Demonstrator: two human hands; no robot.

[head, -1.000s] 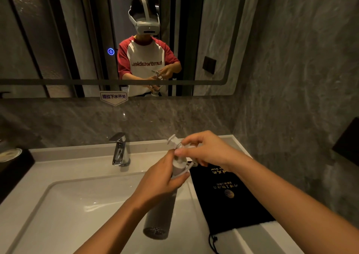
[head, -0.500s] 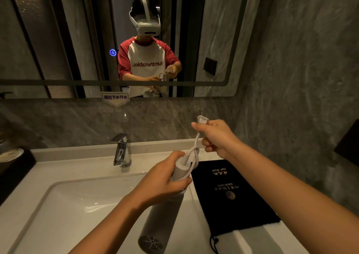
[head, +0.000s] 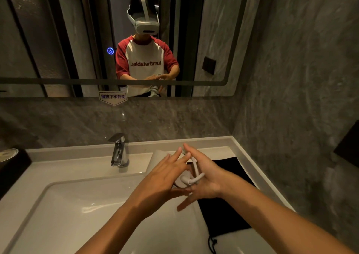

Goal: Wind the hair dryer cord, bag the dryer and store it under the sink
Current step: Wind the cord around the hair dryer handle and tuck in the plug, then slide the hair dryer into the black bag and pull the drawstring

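A person stands at a white vanity counter (head: 64, 168) in a dim bathroom walled in grey marble-look stone, both bare hands raised above the right rim of the sink basin (head: 64, 211). The left hand (head: 163, 178) is spread flat with fingers extended, pressed toward the right hand (head: 206, 178), whose fingers are also mostly straight rather than curled. Between the two palms runs the white cord (head: 195, 174) of the hair dryer, looped and bent, held by palm pressure more than by a closed fist. The hair dryer (head: 179, 182) body shows only as a pale patch behind the hands, largely hidden, so how it is gripped cannot be told. Right of the basin, the black drawstring bag (head: 223, 215) lies flat on the counter, partly under the right hand, its cord dangling over the counter's front edge. A chrome faucet (head: 118, 150) stands behind the basin, well left of the hands. Left of the basin, a dark box (head: 11, 170) sits on the counter's end. Above the basin a wide mirror (head: 58, 40) reflects the person in a headset and red-sleeved shirt. The stone side wall rises just past the counter's right edge, leaving a narrow strip beside the bag; the basin itself lies open.
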